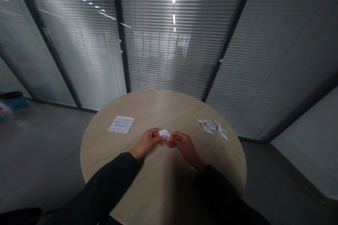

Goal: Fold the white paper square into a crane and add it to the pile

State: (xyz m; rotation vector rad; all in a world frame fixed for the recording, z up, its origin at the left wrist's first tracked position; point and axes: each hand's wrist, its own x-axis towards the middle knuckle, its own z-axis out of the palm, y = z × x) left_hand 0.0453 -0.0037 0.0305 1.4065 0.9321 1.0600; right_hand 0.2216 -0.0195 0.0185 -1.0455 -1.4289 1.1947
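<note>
A small folded white paper (pixel 164 133) is held between my two hands over the middle of the round table. My left hand (pixel 149 141) pinches its left side, thumb at the lower edge. On the other side, my right hand (pixel 182 143) has thumb and fingers closed on the paper's right corner. The fingertips of both hands nearly meet below the paper. To the left lies a stack of printed paper sheets (pixel 120 124). Several folded white paper birds (pixel 207 125) lie in a group to the right.
The round wooden table (pixel 158 107) stands in front of a glass wall with blinds (pixel 169 66). A blue bin (pixel 14 100) with a dark rim is on the floor at the far left. A white wall rises at the right.
</note>
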